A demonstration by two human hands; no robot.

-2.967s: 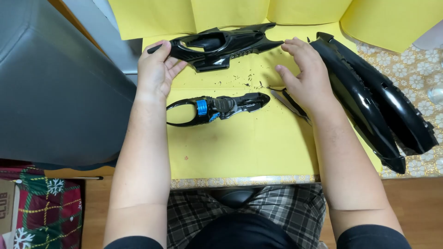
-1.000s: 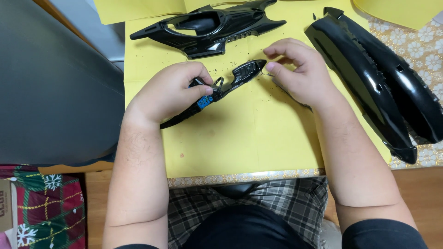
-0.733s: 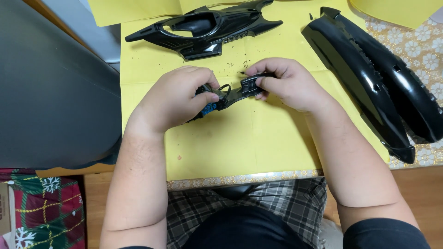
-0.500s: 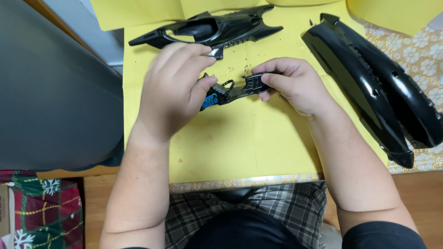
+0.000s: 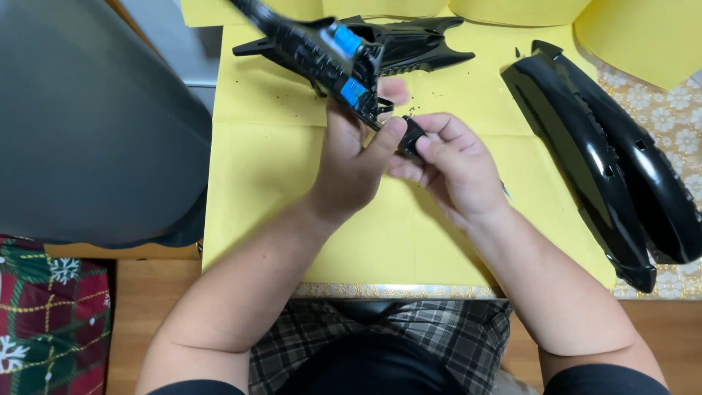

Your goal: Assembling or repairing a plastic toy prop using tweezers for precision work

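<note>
Lifted off the yellow sheet (image 5: 278, 183), the black part (image 5: 314, 47) is gripped by both hands, left (image 5: 351, 157) and right (image 5: 453, 164).

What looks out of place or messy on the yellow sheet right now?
Small dark crumbs are scattered on the yellow sheet, near the black panel at the top. Nothing looks broken. Both hands, left and right, hold the black and blue part tilted up off the sheet.
</note>
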